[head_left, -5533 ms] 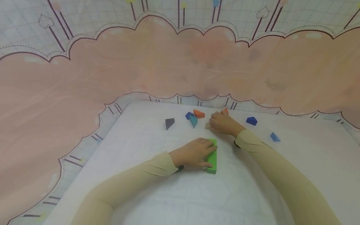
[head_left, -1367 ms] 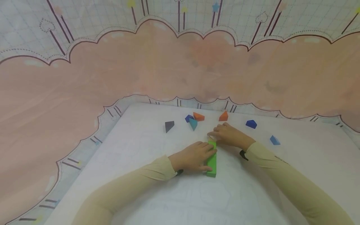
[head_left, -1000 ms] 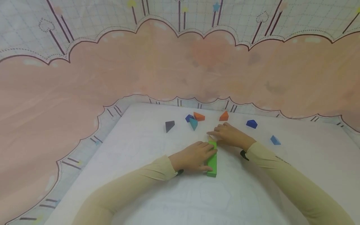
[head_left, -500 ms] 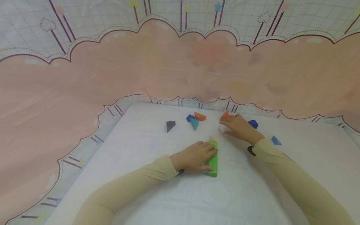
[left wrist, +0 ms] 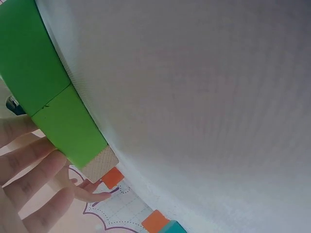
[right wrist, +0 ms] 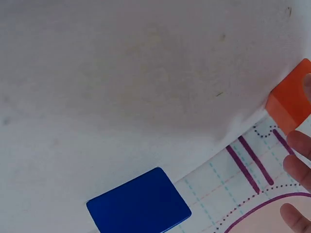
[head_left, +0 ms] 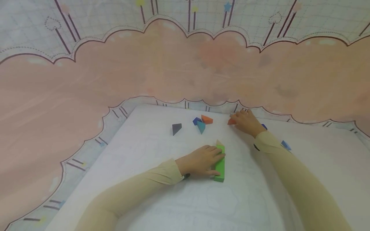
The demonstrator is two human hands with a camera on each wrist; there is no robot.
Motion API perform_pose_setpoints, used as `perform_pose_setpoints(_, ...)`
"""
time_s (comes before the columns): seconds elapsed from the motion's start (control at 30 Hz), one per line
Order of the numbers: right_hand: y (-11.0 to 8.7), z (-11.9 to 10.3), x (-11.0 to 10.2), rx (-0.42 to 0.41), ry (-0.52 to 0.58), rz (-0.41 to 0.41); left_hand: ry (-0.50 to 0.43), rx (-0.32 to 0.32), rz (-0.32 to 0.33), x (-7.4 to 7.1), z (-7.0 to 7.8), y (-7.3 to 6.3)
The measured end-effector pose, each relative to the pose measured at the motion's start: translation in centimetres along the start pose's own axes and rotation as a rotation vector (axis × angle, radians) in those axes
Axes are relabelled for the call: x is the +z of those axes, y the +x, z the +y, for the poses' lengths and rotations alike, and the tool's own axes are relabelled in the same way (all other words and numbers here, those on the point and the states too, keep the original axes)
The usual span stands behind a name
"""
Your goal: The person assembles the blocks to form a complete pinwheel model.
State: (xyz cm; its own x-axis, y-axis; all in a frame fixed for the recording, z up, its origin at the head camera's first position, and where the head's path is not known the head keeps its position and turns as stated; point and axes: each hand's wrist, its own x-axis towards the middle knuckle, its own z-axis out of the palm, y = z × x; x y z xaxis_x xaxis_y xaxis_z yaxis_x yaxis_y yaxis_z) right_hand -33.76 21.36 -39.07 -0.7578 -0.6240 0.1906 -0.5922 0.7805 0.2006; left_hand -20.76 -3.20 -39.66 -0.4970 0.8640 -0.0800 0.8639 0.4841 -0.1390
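Note:
My left hand (head_left: 200, 160) rests over a row of green building blocks (head_left: 221, 166), its thumb on the near part and its fingers across the farther part. In the left wrist view, a dark green block (left wrist: 29, 53) meets a light green block (left wrist: 73, 128) end to end; a wood-coloured block (left wrist: 100, 164) sits beyond them. Its pointed tip (head_left: 219, 142) shows at the row's far end in the head view. My right hand (head_left: 247, 122) is at an orange block (head_left: 232, 122) near the back edge. Its fingers are spread apart beside that block, and the thumb overlaps it in the right wrist view.
Back left lie a dark grey block (head_left: 176, 128), a teal block (head_left: 201, 127), a blue block (head_left: 197, 120) and another orange block (head_left: 207, 119). A dark blue block (right wrist: 138, 201), partly behind the right arm, and a light blue block (head_left: 286, 145) lie to the right. A patterned cloth backs the white table.
My right hand has left the wood-coloured block, which now sits at the green row's far end, and has moved back and right to the orange block. The left hand has stayed put.

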Motion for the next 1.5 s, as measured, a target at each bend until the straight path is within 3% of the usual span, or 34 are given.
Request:
perform_pose_setpoints(0.3, 0.3, -0.2, 0.0, 0.019, 0.009, -0.004, 0.013, 0.003, -0.001, -0.2, 0.2, 0.0)
perform_pose_setpoints(0.6, -0.2, -1.1, 0.2, -0.048, 0.098, 0.018, 0.005, -0.009, -0.016, -0.4, 0.1, 0.0)
perform_pose_setpoints(0.87, -0.9, -2.2, -0.2, -0.062, 0.175, -0.054, -0.005, -0.012, -0.025, -0.4, 0.0, -0.1)
perform_pose_setpoints(1.23, -2.1, -3.6, -1.1, -0.117, 0.181, -0.013, -0.020, -0.007, -0.019, -0.6, 0.0, -0.1)
perform_pose_setpoints(1.5, -2.6, -4.3, -1.3, -0.136, 0.083, -0.035, -0.024, -0.009, -0.025, -0.5, 0.1, 0.0)
